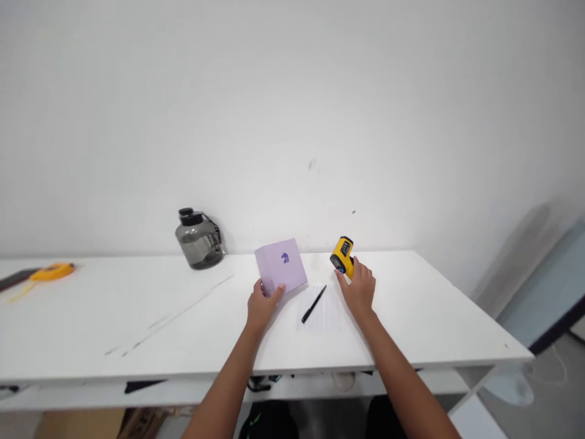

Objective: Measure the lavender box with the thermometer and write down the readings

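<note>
My left hand (264, 305) grips the lower left edge of a light purple box (278, 274) with a dark horse-head mark, its thumb on the front face. The box is tilted above the white table. My right hand (359, 286) is wrapped round the handle of a yellow and black infrared thermometer gun (342, 251), whose small screen end faces me. Between my hands, a black pen (314, 304) lies slanted on a white sheet of paper (329, 317).
A grey see-through water jug (198, 239) with a black lid stands near the wall on the left. An orange-handled tool (52, 272) lies at the table's far left. Below the white tabletop (137, 292) is a shelf with dark items. A pale panel leans at the right.
</note>
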`<state>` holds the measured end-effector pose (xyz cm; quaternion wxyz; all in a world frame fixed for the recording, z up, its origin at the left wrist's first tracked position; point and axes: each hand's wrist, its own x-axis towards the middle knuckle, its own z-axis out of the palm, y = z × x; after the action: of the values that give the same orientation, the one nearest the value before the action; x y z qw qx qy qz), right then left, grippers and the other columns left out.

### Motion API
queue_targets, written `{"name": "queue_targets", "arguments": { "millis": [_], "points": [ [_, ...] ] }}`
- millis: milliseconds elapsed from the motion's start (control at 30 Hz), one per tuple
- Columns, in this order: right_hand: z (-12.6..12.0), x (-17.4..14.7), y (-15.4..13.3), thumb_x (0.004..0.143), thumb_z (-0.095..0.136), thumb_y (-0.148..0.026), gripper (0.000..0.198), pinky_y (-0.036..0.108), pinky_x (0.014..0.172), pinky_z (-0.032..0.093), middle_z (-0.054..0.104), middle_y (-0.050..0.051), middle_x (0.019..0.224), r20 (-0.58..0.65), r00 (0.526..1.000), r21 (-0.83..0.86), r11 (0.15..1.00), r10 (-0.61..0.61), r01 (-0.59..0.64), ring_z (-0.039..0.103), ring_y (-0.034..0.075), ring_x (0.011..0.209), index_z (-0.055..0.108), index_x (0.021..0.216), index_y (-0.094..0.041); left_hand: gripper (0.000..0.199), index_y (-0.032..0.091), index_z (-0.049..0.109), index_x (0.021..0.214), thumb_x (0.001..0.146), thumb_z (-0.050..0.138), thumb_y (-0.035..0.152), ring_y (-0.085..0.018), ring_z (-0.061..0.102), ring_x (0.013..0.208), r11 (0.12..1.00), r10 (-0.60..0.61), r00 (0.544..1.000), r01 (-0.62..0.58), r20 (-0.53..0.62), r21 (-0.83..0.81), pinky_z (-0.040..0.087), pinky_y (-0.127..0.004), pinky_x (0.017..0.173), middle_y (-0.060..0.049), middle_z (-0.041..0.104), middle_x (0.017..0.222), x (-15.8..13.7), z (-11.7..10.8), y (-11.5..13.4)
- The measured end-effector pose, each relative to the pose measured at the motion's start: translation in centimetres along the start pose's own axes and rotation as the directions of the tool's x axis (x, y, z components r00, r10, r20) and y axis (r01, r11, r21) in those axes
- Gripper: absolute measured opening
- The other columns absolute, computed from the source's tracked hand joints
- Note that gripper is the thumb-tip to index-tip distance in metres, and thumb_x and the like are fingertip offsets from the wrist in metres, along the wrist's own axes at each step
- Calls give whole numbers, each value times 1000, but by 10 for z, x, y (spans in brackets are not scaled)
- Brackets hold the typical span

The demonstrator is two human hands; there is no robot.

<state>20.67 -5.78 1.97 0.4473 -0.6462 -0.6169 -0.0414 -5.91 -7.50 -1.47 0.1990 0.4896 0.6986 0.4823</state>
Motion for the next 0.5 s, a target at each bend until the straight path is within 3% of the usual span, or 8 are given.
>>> {"name": "queue_targets", "arguments": {
  "millis": [67, 133, 167, 233, 300, 367, 433, 500],
  "points": [
    [5, -2, -22, 91, 52, -61, 67, 45, 94, 44, 62, 20, 120, -49, 996, 254, 964, -68, 78, 55, 33, 112, 50, 137, -12, 82, 17, 48, 136, 71, 72, 61, -28, 65, 109, 997, 10, 1000, -10, -2, -73, 51, -42, 94, -16, 65, 127, -1, 1, -1],
    [11, -11, -44, 86, 54, -68, 67, 44, 88, 49, 65, 15, 108, -7, 996, 521, 850, -92, 82, 58, 30, 100, 57, 127, -16, 85, 18, 47, 137, 69, 75, 59, -28, 64, 111, 990, 18, 1000, -20, -19, -140, 50, -42, 95, -17, 63, 131, -3, 1, -1],
    [15, -16, -53, 84, 54, -70, 64, 42, 83, 50, 65, 12, 100, 62, 994, 637, 770, -93, 33, 60, 27, 93, 61, 120, -17, 85, 18, 46, 138, 69, 75, 59, -28, 63, 113, 988, 18, 1000, -22, -24, -156, 50, -42, 96, -17, 61, 133, -3, 1, -1],
    [21, -28, -66, 82, 53, -74, 63, 36, 70, 51, 64, 7, 84, 280, 959, 789, 581, -50, -200, 59, 22, 74, 64, 104, -17, 86, 17, 45, 138, 69, 75, 58, -29, 61, 115, 987, 11, 1000, -15, -29, -159, 48, -43, 98, -17, 59, 135, -5, 1, 1],
    [27, -38, -72, 78, 53, -80, 67, 32, 58, 49, 60, 4, 73, 518, 855, 804, 364, -40, -470, 55, 17, 60, 65, 95, -17, 85, 17, 45, 137, 68, 76, 58, -28, 60, 114, 988, 23, 999, -26, -25, -151, 48, -44, 99, -17, 59, 134, -7, -1, 3],
    [31, -43, -73, 73, 56, -83, 70, 28, 51, 47, 60, 2, 69, 661, 746, 745, 194, -86, -638, 53, 14, 54, 66, 92, -16, 83, 18, 46, 134, 68, 76, 57, -27, 60, 112, 985, 58, 998, -60, -17, -163, 49, -44, 97, -14, 60, 130, -9, -3, 7],
    [32, -45, -71, 69, 62, -84, 71, 26, 50, 46, 63, 3, 71, 706, 694, 708, 102, -141, -699, 55, 13, 54, 67, 92, -17, 81, 18, 46, 133, 68, 75, 57, -26, 61, 109, 979, 84, 996, -84, -10, -183, 50, -44, 95, -13, 61, 125, -11, -4, 11],
    [33, -44, -70, 66, 63, -85, 73, 24, 49, 46, 68, 4, 77, 716, 678, 692, 47, -167, -720, 57, 12, 54, 67, 94, -18, 79, 18, 46, 132, 69, 75, 57, -26, 61, 106, 978, 86, 996, -85, -3, -191, 50, -44, 94, -12, 62, 121, -12, -5, 14]
  ]
}}
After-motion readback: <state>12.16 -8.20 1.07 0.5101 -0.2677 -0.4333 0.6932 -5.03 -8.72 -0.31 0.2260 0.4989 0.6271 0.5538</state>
